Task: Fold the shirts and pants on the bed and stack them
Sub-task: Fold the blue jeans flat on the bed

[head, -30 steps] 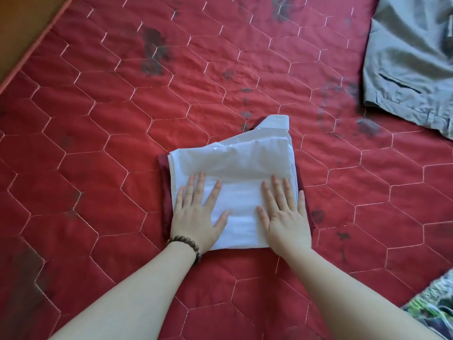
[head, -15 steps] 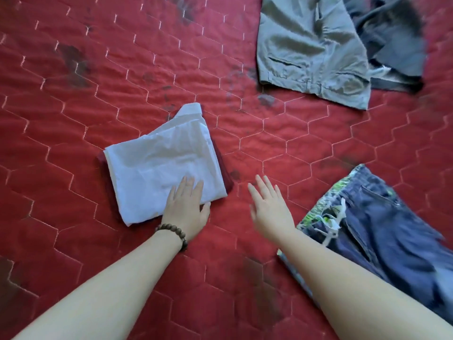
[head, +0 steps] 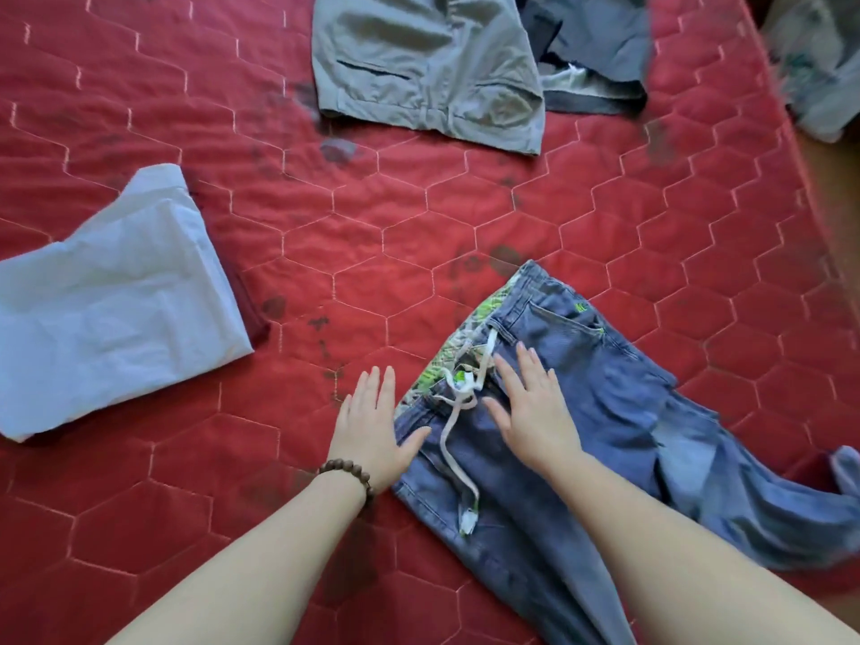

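A pair of blue jeans (head: 619, 412) with a white drawstring and a green-patterned waistband lining lies spread at the lower right of the red quilted bed (head: 372, 244). My right hand (head: 530, 412) rests flat and open on the jeans just below the waistband. My left hand (head: 372, 430), with a bead bracelet on the wrist, lies open at the waistband's left edge, its thumb touching the denim. A folded white shirt (head: 111, 318) sits on a dark red folded garment (head: 251, 309) at the left, apart from both hands.
Grey shorts (head: 428, 67) lie unfolded at the top centre, with a dark grey garment (head: 600, 44) beside them. The bed's right edge runs down the upper right, and a pale bundle (head: 819, 62) lies beyond it.
Both hands left the folded white shirt and moved right to the blue jeans. The view swung right, so the shirt stack now sits at the left.
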### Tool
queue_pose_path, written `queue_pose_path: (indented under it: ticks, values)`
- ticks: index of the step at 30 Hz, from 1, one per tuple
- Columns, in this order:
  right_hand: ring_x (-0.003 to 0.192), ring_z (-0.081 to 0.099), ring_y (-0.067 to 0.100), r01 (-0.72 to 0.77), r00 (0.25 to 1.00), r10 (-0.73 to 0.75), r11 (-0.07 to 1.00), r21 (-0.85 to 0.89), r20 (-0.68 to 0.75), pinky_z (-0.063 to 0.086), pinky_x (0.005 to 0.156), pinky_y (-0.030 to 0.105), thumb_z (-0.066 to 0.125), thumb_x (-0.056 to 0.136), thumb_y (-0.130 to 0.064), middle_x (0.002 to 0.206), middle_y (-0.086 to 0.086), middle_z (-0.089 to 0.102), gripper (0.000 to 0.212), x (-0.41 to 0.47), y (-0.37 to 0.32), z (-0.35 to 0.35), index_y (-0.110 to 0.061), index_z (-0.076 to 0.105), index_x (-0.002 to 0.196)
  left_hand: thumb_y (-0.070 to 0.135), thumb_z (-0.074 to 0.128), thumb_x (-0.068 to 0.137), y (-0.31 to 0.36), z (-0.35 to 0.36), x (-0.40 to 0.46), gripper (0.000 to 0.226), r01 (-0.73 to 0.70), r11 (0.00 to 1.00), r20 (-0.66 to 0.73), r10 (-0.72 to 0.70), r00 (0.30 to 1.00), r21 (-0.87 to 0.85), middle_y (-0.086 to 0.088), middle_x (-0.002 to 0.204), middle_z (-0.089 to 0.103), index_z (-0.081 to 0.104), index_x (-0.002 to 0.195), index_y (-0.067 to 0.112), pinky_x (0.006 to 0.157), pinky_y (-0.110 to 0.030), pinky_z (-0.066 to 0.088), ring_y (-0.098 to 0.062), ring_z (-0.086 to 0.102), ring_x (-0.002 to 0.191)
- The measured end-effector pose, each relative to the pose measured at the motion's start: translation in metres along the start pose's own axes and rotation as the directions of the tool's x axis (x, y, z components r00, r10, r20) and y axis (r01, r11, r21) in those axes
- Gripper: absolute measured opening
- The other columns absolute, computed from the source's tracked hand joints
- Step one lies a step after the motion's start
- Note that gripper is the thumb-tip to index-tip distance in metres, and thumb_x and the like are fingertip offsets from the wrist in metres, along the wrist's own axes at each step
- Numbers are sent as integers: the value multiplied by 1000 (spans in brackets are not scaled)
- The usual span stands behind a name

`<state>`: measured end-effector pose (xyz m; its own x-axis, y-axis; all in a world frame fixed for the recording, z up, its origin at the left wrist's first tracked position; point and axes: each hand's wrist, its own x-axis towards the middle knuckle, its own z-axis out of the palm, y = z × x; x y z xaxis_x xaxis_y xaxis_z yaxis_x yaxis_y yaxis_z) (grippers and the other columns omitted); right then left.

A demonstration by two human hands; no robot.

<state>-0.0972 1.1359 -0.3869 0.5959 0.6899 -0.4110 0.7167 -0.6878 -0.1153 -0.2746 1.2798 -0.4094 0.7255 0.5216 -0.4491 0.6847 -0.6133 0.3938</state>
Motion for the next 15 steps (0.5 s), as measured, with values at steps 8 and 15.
queue_pose_path:
  ticks: [8,15]
  values:
    - [148,-5,22,63,996,-64,998,-21,-65,2,119,47,53,90,-53,161,5,-4,80,108,69,-19,-28,10,152,69,57,75,47,63,8,104,152,983,-152,-135,979,104,-13,152,29,21,149,6,112,-46,24,-31,25,141]
    - [128,36,31,-24,1000,24,999,-36,8,35,99,47,73,67,-63,142,12,36,115,142,80,-36,-30,2,152,68,64,70,50,60,6,68,261,962,-186,-244,952,74,-3,99,57,51,109,14,79,-36,40,-26,55,94]
